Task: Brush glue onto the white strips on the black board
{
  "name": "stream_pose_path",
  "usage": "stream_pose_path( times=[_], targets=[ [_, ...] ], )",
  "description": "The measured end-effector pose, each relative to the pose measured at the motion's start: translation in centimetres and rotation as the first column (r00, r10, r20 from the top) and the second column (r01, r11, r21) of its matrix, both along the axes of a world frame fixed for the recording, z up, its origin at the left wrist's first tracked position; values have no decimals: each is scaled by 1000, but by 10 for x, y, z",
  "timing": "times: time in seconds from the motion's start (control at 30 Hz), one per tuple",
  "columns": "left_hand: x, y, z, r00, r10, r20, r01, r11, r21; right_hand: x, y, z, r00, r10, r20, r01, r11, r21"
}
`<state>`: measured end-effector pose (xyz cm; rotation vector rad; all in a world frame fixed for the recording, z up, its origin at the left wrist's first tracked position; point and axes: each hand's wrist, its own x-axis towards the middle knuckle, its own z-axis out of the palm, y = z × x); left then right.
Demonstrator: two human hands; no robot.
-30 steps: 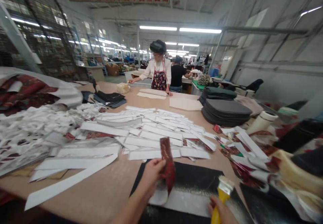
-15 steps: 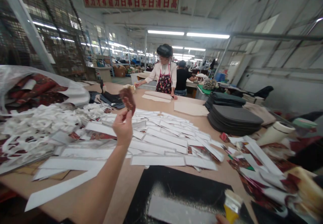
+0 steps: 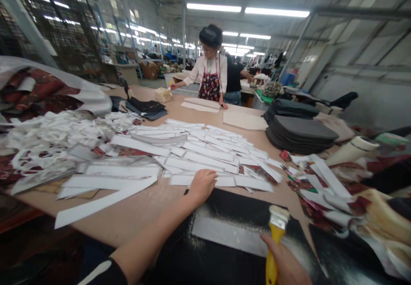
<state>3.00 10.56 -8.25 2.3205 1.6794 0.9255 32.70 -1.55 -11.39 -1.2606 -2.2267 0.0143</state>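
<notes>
My left hand (image 3: 203, 185) is palm down over the near edge of the white strips (image 3: 205, 165), its fingers stretched out and nothing visible in it; the fingertips' undersides are hidden. In my right hand (image 3: 287, 261) is a paintbrush (image 3: 272, 259) with a yellow handle, its pale bristles pointing up and away from me. My right thumb or finger touches the end of a grey strip (image 3: 229, 235), which lies flat on a black sheet (image 3: 221, 261) smeared with whitish residue.
White ring-shaped scraps (image 3: 58, 135) and a plastic bag of patterned fabric (image 3: 93, 92) lie left. Dark stacked pads (image 3: 302, 133) and mixed offcuts (image 3: 330, 191) lie right. A co-worker (image 3: 210, 71) stands across the table near cream sheets (image 3: 244, 121).
My left hand has come down from mid-air to the strips, and the brown patterned piece it held is no longer visible. My right hand and brush have come further into view; the view tilts lower.
</notes>
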Motion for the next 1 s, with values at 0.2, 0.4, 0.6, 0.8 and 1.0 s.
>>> stream_pose_path(
  times=[0.2, 0.4, 0.6, 0.8, 1.0],
  targets=[
    [-21, -126, -20, 995, -99, -11, 99, 995, 22, -73, 19, 57, 986, 117, -117, -128, 988, -91],
    [-16, -164, -42, 983, -101, -156, 127, 977, 171, -151, 42, 56, 981, 150, -124, -179, 946, -271],
    [-13, -163, -46, 985, -49, -165, 81, 979, 188, -167, 44, 66, 977, 58, 205, -44, 996, -74],
    [-13, -160, -47, 990, -46, -133, 82, 956, 280, -140, 36, 67, 986, 136, 100, -104, 956, -273],
    [-17, -156, -48, 984, -90, -152, 139, 927, 350, -84, 27, 73, 909, -266, 321, 316, 942, -113]
  ],
)
